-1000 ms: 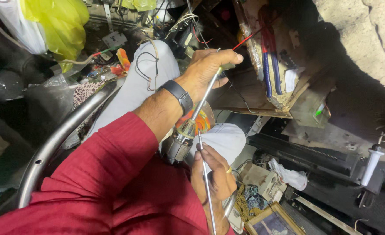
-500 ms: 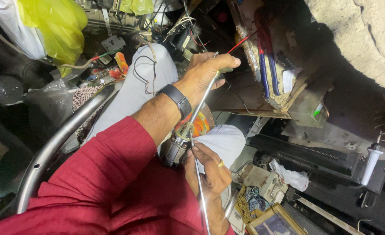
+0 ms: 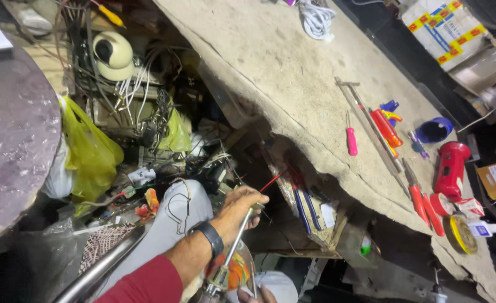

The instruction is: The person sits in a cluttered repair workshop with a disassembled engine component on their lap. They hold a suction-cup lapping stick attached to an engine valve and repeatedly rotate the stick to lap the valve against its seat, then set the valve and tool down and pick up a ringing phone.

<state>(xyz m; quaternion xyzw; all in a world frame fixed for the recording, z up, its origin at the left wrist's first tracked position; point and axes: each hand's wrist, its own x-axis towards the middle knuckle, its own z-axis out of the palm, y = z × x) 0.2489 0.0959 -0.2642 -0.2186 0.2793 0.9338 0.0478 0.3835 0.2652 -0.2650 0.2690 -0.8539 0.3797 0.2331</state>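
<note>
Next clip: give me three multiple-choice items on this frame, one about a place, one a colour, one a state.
1. Where does the small pink screwdriver lie?
A. on the worn benchtop
B. in the yellow bag
C. on the person's knee

2. What colour is the bag hanging at the left?
A. blue
B. yellow-green
C. white

3. What is the left hand doing?
A. resting open
B. gripping the top of a thin metal rod
C. holding pliers

Answers: 1 A, it lies flat on the bench beside the long metal bar. 2 B, the plastic is bright yellow-green. 3 B, the fingers are curled round the rod's upper end.
</note>
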